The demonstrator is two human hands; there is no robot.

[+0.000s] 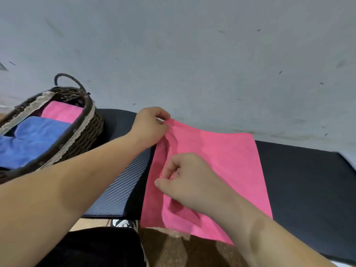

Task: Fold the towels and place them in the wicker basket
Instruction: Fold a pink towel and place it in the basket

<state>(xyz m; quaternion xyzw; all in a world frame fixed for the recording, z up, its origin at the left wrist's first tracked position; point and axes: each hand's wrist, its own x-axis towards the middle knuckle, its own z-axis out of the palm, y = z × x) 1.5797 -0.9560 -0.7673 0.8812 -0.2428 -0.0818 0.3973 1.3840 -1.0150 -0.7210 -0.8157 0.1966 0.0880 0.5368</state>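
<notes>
Grip, left hand (149, 126): thumb and fingertips pinch the far left corner of the flat bright pink cloth towel (221, 160), lifting it slightly into a ridge. Grip, right hand (185, 180): fingers curled, pinching the same towel's left edge nearer the person.

Item, far left: dark brown woven wicker basket (90, 132) with a pale trim along its rim and a loop handle at the far end, standing on the table. Contents: a folded blue towel (32, 137) at the near end, a folded pink towel (61, 111) behind it, touching.

Item, centre left: dark ribbed mat (123, 185), between the basket and the spread towel, partly under the left forearm.

Item, centre to right: the spread pink towel lies on the black table top (298, 170), its near edge hanging over the table's front edge; its right side is smooth, its left side creased.

Backdrop: grey scuffed wall (173, 54).
</notes>
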